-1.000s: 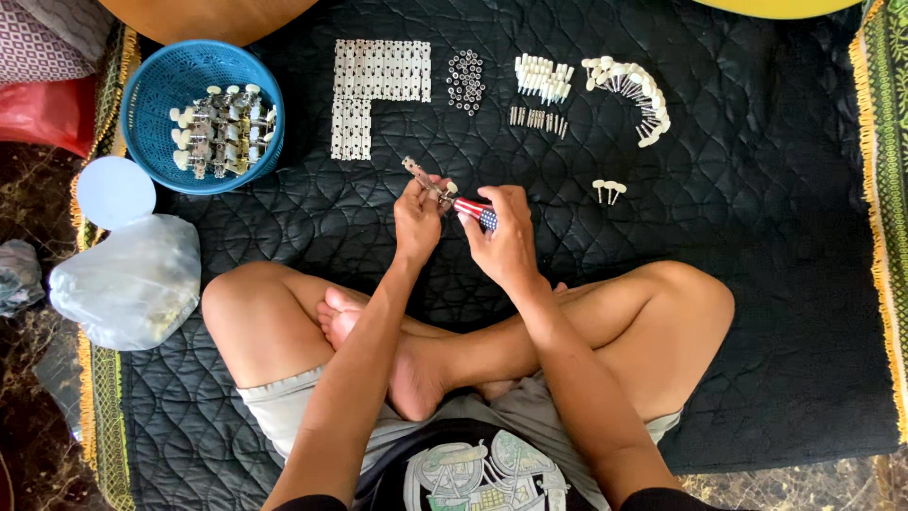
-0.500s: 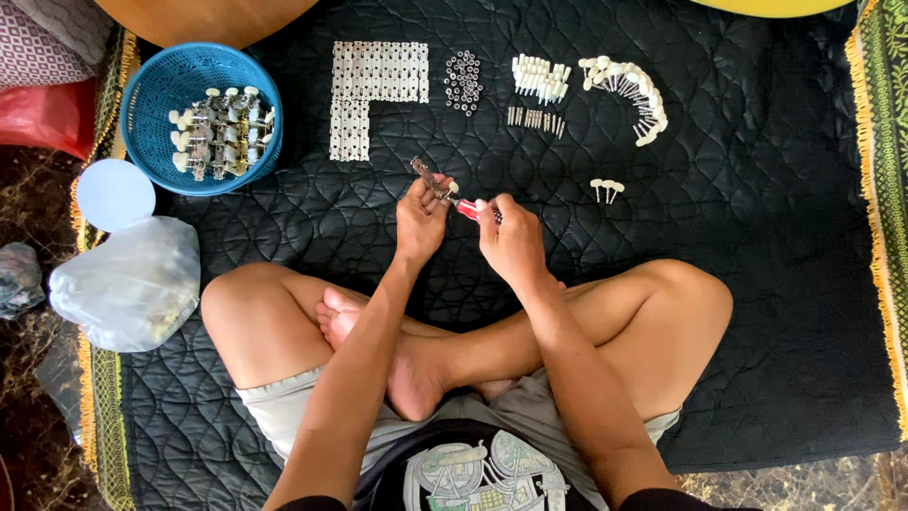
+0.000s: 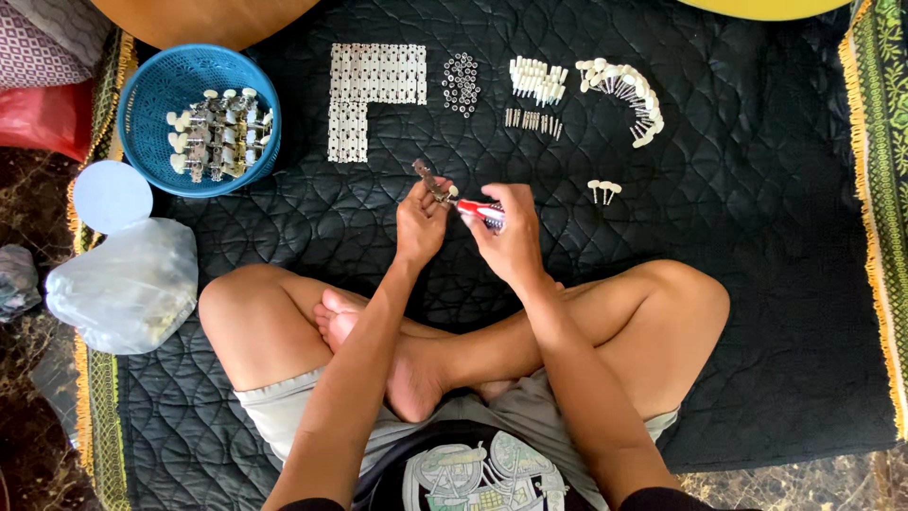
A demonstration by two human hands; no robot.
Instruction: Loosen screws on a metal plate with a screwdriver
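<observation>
Head view shows a person sitting cross-legged on a black quilt, so both hands work just above the feet. Left hand has fingers closed on a small metal part, holding it tilted up for the tool to reach. Right hand grips a red screwdriver, its tip against the part. Near right lie 3 white pegs. Farther, parts are sorted in groups, probably for easy picking: white plates, small rings, short pins, more white pegs. Far left, a blue basket holds assembled pieces; near it lie a lid and a plastic bag.
</observation>
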